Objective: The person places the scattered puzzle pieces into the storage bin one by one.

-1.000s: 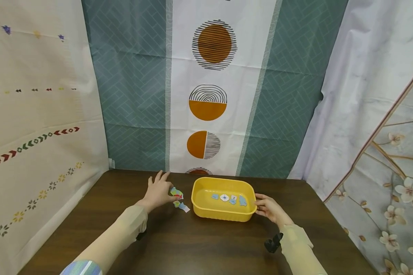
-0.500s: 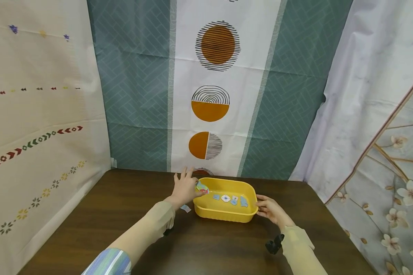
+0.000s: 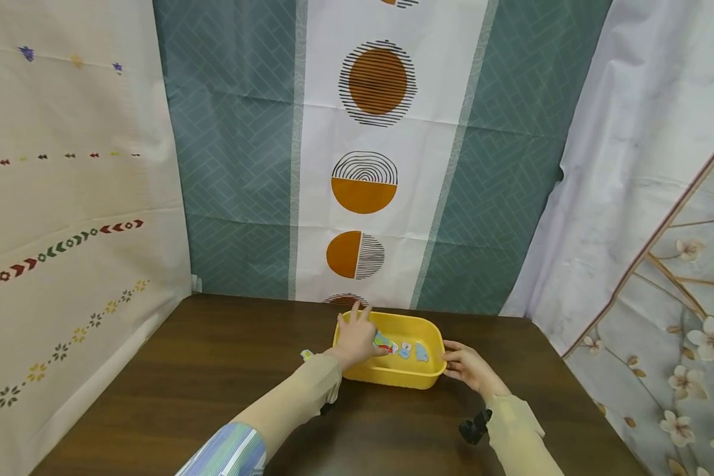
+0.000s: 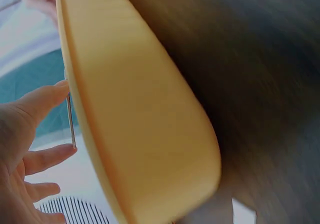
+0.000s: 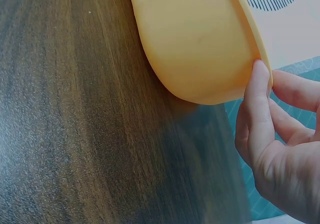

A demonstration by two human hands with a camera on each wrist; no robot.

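My left hand (image 3: 356, 340) is over the yellow plastic tub (image 3: 393, 379), pinching a flat, colourful puzzle piece (image 3: 383, 341) between thumb and index finger. Edge-on in the left wrist view, that piece (image 4: 71, 121) shows as a thin line just past the tub's rim; the other fingers are spread. My right hand (image 3: 470, 367) grips the tub's right end, thumb and fingers on either side of the rim, as the right wrist view shows. Inside the tub lie light-blue pieces (image 3: 422, 352), partly hidden by my left hand.
On the dark wooden table (image 3: 238, 370), a small green-yellow piece (image 3: 306, 355) lies left of the tub, partly behind my left forearm. A patterned curtain (image 3: 232, 165) hangs behind the table's far edge. Other printed cloths hang on both sides.
My left hand has picked up the colourful puzzle piece from the table left of the tub and carried it right, over the tub. The right hand keeps its grip on the rim.
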